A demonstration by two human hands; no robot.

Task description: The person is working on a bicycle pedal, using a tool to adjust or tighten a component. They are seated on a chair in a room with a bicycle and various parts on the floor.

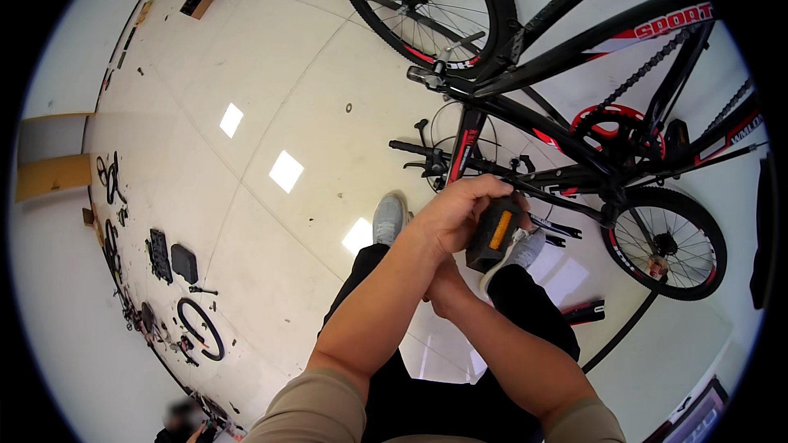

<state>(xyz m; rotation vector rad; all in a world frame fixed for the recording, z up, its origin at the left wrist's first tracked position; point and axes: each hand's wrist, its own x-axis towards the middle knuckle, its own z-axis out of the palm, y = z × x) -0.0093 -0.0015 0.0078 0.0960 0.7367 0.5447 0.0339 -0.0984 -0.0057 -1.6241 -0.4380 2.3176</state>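
Black pedal (486, 251) up near the bike (617, 135): our left hand (460, 212) has fingers (492, 187) round it; our right hand (448, 289) hides its own, we can't tell. We're positioning it, we'd judge; next wants steady aim.

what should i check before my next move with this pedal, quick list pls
1. Left hand gripping the black pedal: ok.
2. Orange reflector facing up, uncovered: ok.
3. Right hand grip: cannot tell, fingers hidden behind the left forearm.
4. Bicycle frame steady: cannot tell, its support is unclear.
5. Floor free of loose items: not ok, a dark case and other parts lie at left.
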